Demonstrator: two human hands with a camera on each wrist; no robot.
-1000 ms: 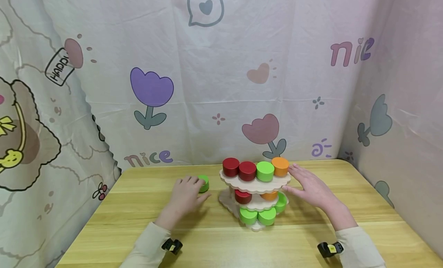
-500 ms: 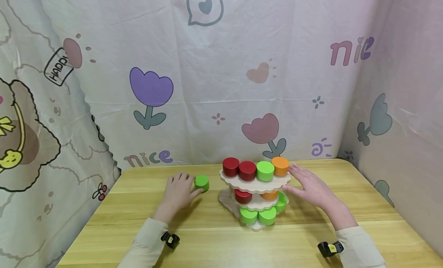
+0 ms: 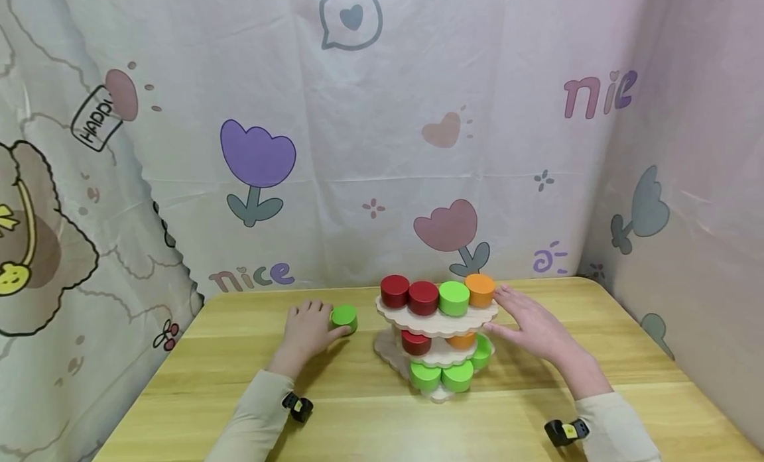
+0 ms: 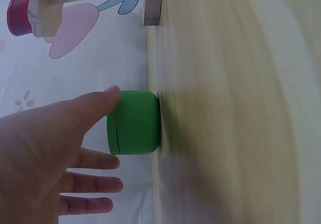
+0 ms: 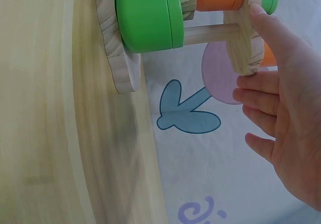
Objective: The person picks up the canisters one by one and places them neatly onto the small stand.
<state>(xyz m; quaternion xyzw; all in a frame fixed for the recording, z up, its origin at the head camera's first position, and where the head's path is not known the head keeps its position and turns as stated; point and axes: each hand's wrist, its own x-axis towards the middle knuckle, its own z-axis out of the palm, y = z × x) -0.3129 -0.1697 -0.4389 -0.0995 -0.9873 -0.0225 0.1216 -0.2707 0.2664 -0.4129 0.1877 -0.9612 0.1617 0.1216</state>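
Observation:
A green wooden cylinder (image 3: 344, 319) stands on the table left of a tiered wooden stand (image 3: 438, 325). My left hand (image 3: 307, 333) is beside it, fingers fairly straight. In the left wrist view the thumb overlaps the rim of the green cylinder (image 4: 135, 122), and the other fingers extend below and behind it; firm contact cannot be told. My right hand (image 3: 540, 329) rests against the stand's right side with extended fingers. In the right wrist view its thumb (image 5: 281, 33) lies at the wooden top tier (image 5: 243, 43).
Along the top tier sit two red cylinders (image 3: 423, 297), a green one (image 3: 454, 299) and an orange one (image 3: 480, 290). Lower tiers carry another red cylinder (image 3: 416, 343), a partly hidden orange one (image 3: 461, 341) and several green ones (image 3: 457, 376). A printed cloth (image 3: 358, 137) hangs behind the table.
My left hand has drawn back a little to the left, uncovering more of the green cylinder, which stays put. The right hand keeps its place at the stand. The head view shifts slightly.

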